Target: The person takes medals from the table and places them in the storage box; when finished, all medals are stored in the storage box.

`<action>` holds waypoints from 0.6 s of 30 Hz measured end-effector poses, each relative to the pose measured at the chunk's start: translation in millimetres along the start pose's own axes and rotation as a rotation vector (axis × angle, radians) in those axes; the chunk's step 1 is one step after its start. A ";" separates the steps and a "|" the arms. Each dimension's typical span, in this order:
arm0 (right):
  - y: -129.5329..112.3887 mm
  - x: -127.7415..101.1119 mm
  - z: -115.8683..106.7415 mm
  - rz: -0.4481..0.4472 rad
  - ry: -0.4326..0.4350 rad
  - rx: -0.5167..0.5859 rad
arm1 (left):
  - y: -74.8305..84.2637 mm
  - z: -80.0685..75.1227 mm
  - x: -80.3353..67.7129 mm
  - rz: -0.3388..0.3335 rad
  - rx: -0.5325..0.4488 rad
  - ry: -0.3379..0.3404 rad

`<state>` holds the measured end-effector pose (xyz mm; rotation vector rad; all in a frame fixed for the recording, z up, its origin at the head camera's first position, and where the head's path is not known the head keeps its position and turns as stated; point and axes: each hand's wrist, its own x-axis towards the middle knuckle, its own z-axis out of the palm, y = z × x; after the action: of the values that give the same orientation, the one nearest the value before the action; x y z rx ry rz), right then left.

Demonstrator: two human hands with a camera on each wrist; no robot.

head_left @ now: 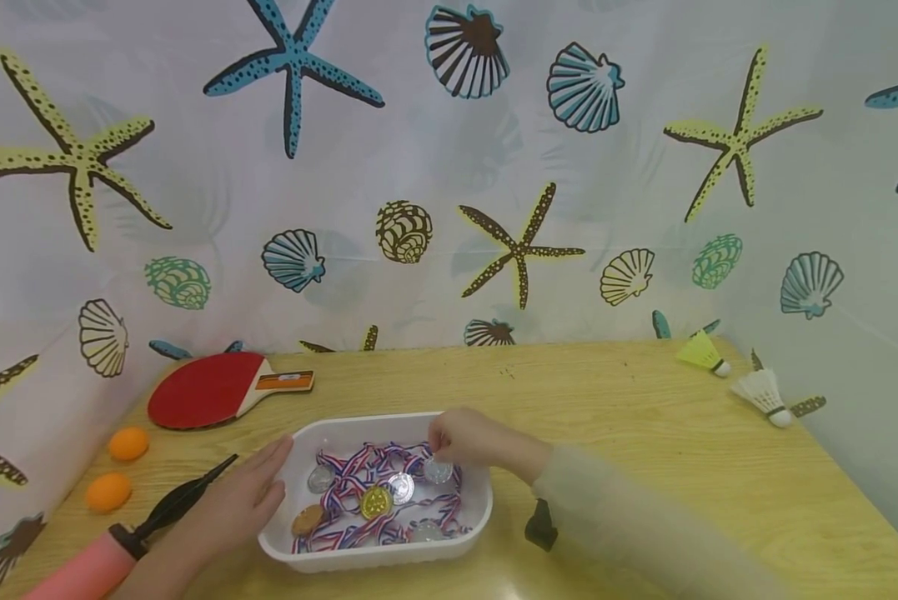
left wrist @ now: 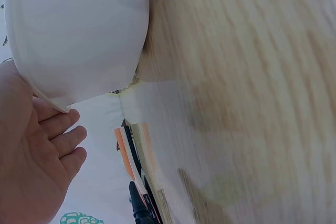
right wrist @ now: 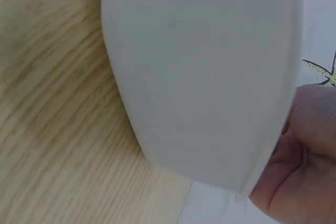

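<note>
A white plastic tray (head_left: 373,560) on the wooden table holds several medals with red, white and blue striped ribbons. A gold medal (head_left: 376,502) lies near its middle, a bronze one (head_left: 308,520) at the left, and silver ones (head_left: 319,478) around them. My left hand (head_left: 242,500) rests against the tray's left end, fingers loosely extended along the rim (left wrist: 52,103). Over the back right corner, my right hand (head_left: 469,437) points down with curled fingers, pinching a silver medal (head_left: 438,471) at its fingertips. In the right wrist view the tray wall (right wrist: 205,77) hides those fingertips.
A red table tennis paddle (head_left: 208,390) lies at the back left, with two orange balls (head_left: 128,443) in front of it. By my left forearm is a pink pump (head_left: 81,575) with a black end. Yellow (head_left: 704,353) and white (head_left: 762,396) shuttlecocks lie at the far right.
</note>
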<state>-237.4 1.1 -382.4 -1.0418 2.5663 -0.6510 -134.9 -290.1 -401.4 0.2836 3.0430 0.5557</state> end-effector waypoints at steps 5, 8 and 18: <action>-2.6 6.1 7.1 0.007 -0.035 -0.095 | -1.3 1.1 -0.3 0.007 0.005 0.013; -3.3 9.0 10.9 0.018 -0.027 -0.143 | -2.4 2.0 -0.2 0.007 0.007 0.015; -5.8 12.6 18.3 0.053 0.046 -0.209 | -3.3 2.5 -0.5 0.012 0.014 0.022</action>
<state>-235.0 -17.0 -396.3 -1.0280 2.7374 -0.4041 -134.8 -292.3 -404.9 0.2987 3.0693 0.5418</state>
